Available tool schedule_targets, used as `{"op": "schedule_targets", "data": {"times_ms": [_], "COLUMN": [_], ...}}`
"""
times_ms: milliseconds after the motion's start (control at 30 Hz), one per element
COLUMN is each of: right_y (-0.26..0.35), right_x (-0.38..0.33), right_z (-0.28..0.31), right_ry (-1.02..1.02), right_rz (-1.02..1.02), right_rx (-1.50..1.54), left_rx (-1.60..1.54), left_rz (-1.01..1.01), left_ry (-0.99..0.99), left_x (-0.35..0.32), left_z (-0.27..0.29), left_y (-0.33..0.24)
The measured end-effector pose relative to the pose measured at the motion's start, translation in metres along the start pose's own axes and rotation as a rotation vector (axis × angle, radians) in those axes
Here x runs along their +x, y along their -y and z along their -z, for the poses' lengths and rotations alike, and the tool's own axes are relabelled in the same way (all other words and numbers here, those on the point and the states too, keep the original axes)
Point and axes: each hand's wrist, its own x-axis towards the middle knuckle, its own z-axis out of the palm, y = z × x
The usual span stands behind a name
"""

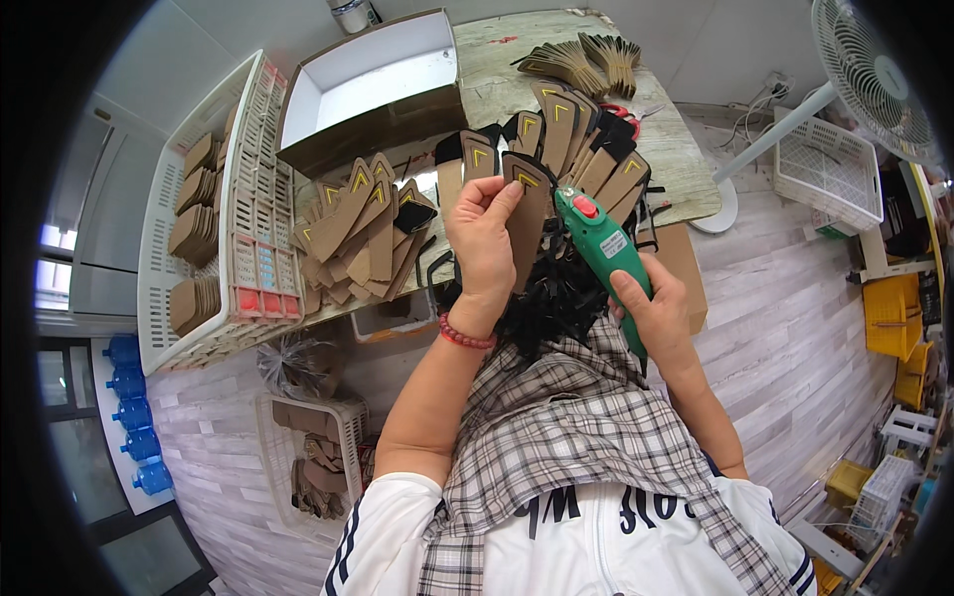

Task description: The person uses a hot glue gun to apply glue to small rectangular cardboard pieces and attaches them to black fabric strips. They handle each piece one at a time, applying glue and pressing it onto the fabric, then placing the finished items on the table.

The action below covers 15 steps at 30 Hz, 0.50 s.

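Between the thumb and fingers of my left hand (482,236) is a flat brown piece with a yellow V mark (527,221), its rounded end pointing away from me. My right hand (654,303) is wrapped around green electric scissors (603,236) with a red switch. The tool's head is close beside the upper right edge of the brown piece; whether its blade touches is too small to tell. Black scraps (556,303) lie heaped on my checked apron below. Just beyond my hands, similar brown pieces (571,129) with black edging are fanned out on the table.
A loose pile of cut brown pieces (363,223) is at the table's left. Behind it stands an open box (373,124), beside a white crate (243,199) with stacked pieces. Red-handled scissors (624,117) lie at the back right. A white fan (874,74) stands right of the table (686,179).
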Motion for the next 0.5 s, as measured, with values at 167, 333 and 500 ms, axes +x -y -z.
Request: {"op": "schedule_targets", "data": {"times_ms": [167, 333, 500], "right_y": [0.002, 0.000, 0.000], "right_x": [-0.001, -0.001, 0.000], "right_z": [0.000, 0.001, 0.001], "right_ry": [0.027, 0.040, 0.043], "right_rz": [-0.006, -0.001, 0.004], "right_rx": [0.006, 0.002, 0.023], "left_rx": [0.157, 0.239, 0.296], "left_rz": [-0.086, -0.081, -0.052], "left_ry": [0.017, 0.058, 0.143], "left_x": [0.005, 0.008, 0.007], "left_z": [0.001, 0.004, 0.010], "left_y": [-0.011, -0.017, -0.015]}}
